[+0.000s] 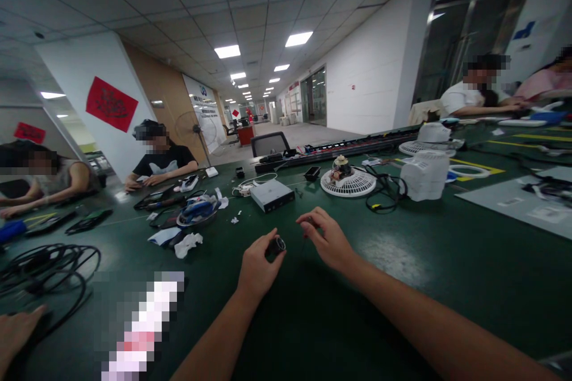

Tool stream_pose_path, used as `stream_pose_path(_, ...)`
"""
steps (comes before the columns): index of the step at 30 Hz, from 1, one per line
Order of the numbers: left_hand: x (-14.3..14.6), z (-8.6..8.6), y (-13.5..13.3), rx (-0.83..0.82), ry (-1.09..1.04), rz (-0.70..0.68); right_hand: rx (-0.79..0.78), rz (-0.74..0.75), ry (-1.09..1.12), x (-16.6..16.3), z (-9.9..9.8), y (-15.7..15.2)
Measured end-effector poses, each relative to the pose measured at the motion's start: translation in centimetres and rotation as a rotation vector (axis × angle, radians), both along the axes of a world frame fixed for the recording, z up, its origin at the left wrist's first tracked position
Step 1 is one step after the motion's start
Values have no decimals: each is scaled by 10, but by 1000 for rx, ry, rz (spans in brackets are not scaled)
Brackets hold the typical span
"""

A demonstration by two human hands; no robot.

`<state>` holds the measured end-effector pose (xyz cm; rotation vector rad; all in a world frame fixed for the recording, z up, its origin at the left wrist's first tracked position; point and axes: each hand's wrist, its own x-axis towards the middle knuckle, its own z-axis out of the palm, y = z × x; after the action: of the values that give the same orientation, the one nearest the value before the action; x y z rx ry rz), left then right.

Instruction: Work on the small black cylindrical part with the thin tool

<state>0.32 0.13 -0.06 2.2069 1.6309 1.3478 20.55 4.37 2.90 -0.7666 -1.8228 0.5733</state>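
Observation:
My left hand (258,265) is closed around a small black cylindrical part (277,245) with a shiny round end, held just above the dark green table (402,262). My right hand (325,237) hovers close to its right, fingers curled in a pinch on a thin dark tool (305,237) whose shape I cannot make out. Both forearms reach in from the bottom edge. A grey metal box (271,194) lies on the table beyond my hands.
A white fan grille with a motor (342,181), a white fan housing (424,175) and black cables (384,190) lie at the right. A taken-apart blue device (196,212), white scraps and coiled cables (44,274) sit at the left. Other people sit around the tables; another hand (15,333) rests at bottom left.

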Motion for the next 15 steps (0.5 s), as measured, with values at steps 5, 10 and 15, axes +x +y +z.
stream_pose_path(5,-2,-2,2,10,-20,12,-134,80,233,-3,-9,4)
stream_pose_path(10,-1,1,-1,41,2,-10,-149,95,171,-5,-11,4)
stream_pose_path(15,-2,0,-1,45,9,-15,-115,93,142,-4,-8,2)
